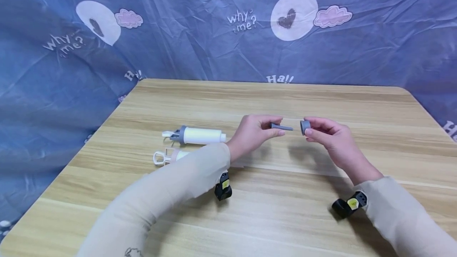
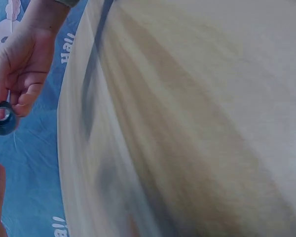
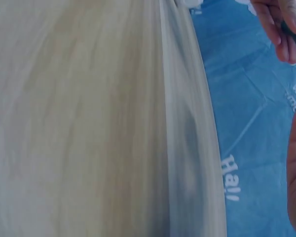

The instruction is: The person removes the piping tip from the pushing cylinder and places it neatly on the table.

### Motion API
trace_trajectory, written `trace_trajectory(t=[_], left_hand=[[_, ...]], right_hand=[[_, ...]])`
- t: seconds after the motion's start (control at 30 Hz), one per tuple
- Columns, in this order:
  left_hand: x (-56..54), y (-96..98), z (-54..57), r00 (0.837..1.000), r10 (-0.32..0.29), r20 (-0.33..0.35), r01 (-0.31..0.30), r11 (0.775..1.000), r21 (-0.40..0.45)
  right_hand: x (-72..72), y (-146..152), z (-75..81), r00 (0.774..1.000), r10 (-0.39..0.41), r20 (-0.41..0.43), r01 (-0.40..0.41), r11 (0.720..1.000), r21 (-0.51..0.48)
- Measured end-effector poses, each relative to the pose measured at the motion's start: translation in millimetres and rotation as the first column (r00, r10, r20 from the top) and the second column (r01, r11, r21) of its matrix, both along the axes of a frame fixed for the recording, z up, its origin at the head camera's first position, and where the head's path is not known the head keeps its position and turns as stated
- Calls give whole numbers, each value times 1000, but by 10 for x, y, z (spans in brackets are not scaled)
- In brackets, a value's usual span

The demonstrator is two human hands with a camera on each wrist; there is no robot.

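I get a blue sheet point(image 1: 200, 31) behind everything, printed with hearts, clouds and "why me?". Left part of the worktop point(image 1: 267, 217): two white tubes lying near each other. Far tube point(image 1: 203, 135) has a grey collar, handle end facing left. Near tube point(image 1: 174, 155) has a pale collar and a loop handle on the left; the left sleeve point(image 1: 160, 193) hides the rest from me. Black camera point(image 1: 223, 187) at that cuff.

Next, left grip point(image 1: 251, 134), raised over the worktop: thumb and fingers pinch the wide end of a grey rod point(image 1: 283, 127), thin end pointing right. Short gap, then a grey ring point(image 1: 305, 126), apart from the rod. Right grip point(image 1: 335, 142) has it between thumb and fingers, spread only ring-wide. My left wrist feed shows the ring is hollow. Far right: second camera point(image 1: 348, 205), right sleeve point(image 1: 403, 213).
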State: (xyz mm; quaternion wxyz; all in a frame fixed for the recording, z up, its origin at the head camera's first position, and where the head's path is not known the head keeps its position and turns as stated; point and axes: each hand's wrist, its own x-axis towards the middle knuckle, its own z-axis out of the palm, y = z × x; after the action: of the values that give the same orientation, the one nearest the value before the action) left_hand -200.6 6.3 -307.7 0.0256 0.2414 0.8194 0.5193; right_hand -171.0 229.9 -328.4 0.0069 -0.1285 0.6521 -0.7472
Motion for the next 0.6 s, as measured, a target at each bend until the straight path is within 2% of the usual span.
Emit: trace_trajectory(t=[0.07, 0.13, 0.2, 0.27, 0.33, 0.37, 0.43, 0.6], left_hand=[[-21, 38, 18, 1000, -7, -27, 7, 1000, -16], [-41, 80, 25, 999, -13, -32, 12, 1000, -26], [-57, 120, 21, 999, -17, -32, 15, 999, -50], [-71, 152, 7, 999, -20, -36, 17, 996, -86], [-92, 185, -13, 999, -22, -43, 17, 992, -123], [-104, 202, -23, 998, -21, -55, 13, 989, -146], [-130, 241, -47, 998, -15, -65, 5, 986, -164], [-153, 361, -87, 997, -24, -71, 11, 984, -178]], right_hand=[[0, 40, -4, 999, -46, 0, 46, 998, 40], [6, 85, -2, 994, -106, 2, 105, 987, 122], [18, 132, 2, 986, -166, -4, 161, 954, 253], [28, 177, 6, 978, -206, -15, 196, 906, 376], [31, 223, 3, 974, -224, -27, 212, 865, 454], [32, 246, -2, 974, -226, -31, 214, 855, 473], [29, 290, -17, 973, -226, -34, 214, 850, 482], [20, 392, -50, 974, -224, -33, 214, 864, 455]])
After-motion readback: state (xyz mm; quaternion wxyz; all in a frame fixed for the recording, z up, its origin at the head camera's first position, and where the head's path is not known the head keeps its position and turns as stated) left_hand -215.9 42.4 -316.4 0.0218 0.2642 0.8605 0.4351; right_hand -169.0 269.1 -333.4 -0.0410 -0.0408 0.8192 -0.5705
